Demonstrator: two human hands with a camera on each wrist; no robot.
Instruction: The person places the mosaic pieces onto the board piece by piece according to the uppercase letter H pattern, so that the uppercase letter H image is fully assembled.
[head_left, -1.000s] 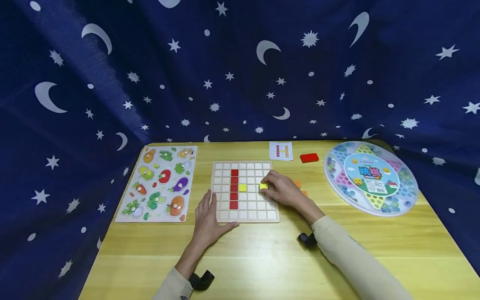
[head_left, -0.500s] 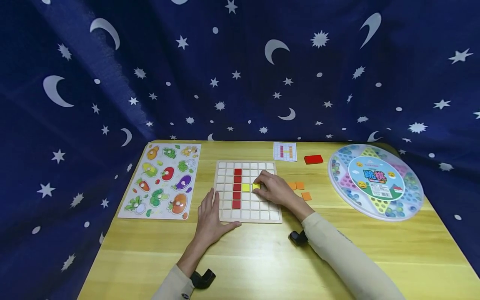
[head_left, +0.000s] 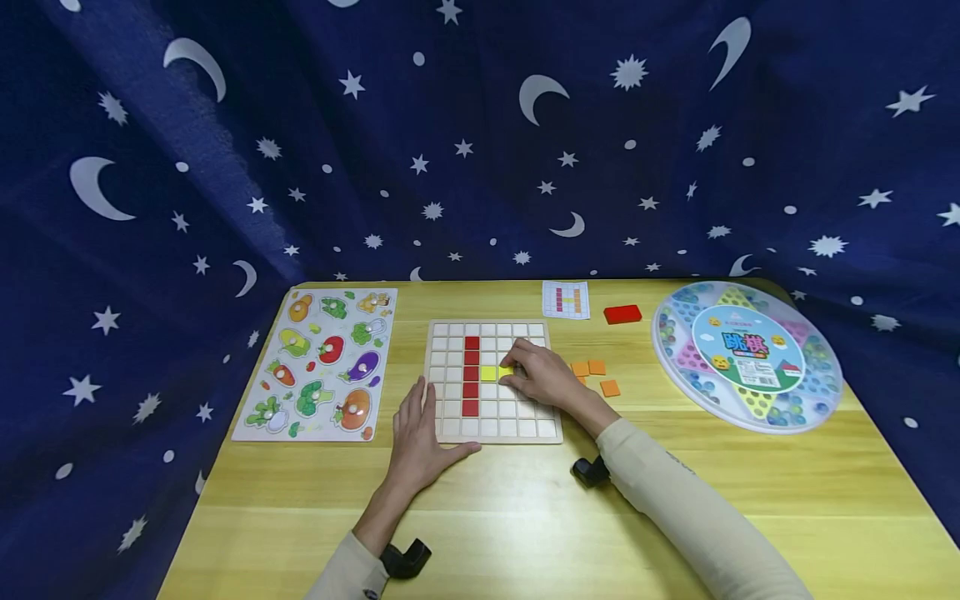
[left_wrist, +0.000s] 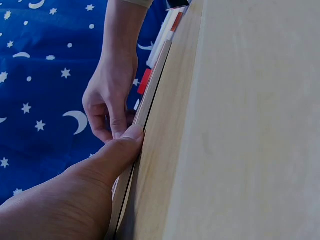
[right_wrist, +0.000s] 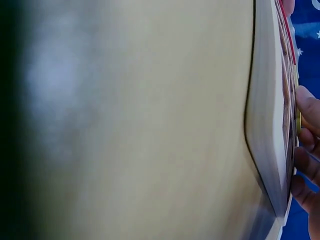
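Observation:
A square wooden grid board (head_left: 531, 427) lies on the table, with a column of several red tiles (head_left: 471, 375) in it. Right of the column's middle tile sits a yellow tile (head_left: 488, 373). Between thumb and fingertips my right hand (head_left: 546, 377) pinches a second yellow tile (head_left: 506, 372), low over the cell right beside the first one; the fingers partly cover it. In the right wrist view this tile's yellow edge (right_wrist: 298, 122) shows at the fingertips. My left hand (head_left: 416, 440) rests at the board's near left corner, fingers straight along the left side, thumb at the front edge.
Several orange tiles (head_left: 596, 367) lie right of the board. Behind are a pattern card (head_left: 566, 300) and a red block (head_left: 622, 314). A vegetable puzzle board (head_left: 315, 362) lies left, a round Chinese checkers set (head_left: 750, 354) right. A starry curtain (head_left: 480, 125) hangs behind the table.
My right hand has moved left across the board with the yellow tile, from the right-hand columns to beside the first yellow tile. More orange tiles show. My left hand stays at the corner.

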